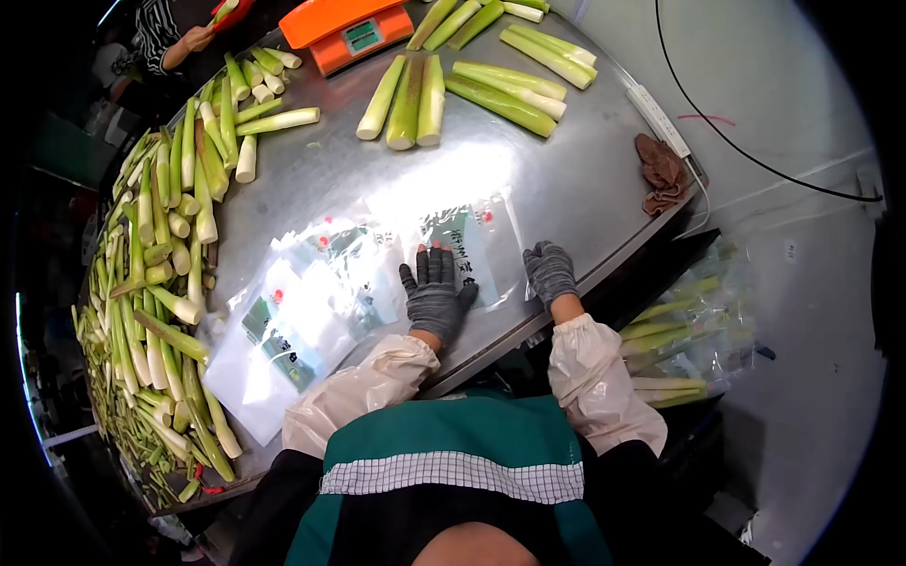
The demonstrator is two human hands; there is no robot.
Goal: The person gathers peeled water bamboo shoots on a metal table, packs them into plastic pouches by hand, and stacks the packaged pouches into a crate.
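Observation:
My left hand [436,300], in a grey glove with bare fingertips, lies flat with fingers spread on a clear printed plastic bag [486,247]. My right hand [550,272], gloved in grey too, is closed at the right edge of that bag; its fingertips are partly hidden. More printed plastic bags [274,344] overlap to the left on the metal table. Beyond the hands, trimmed water bamboo stems lie in small groups: one group [404,102] near the middle, another [510,94] to its right.
A large heap of water bamboo stems [175,236] covers the table's left side. An orange scale [354,36] stands at the back. A brown cloth [662,174] and power strip [659,121] are at the right edge. Bagged stems [675,330] sit lower right. Another person's hand [196,39] shows upper left.

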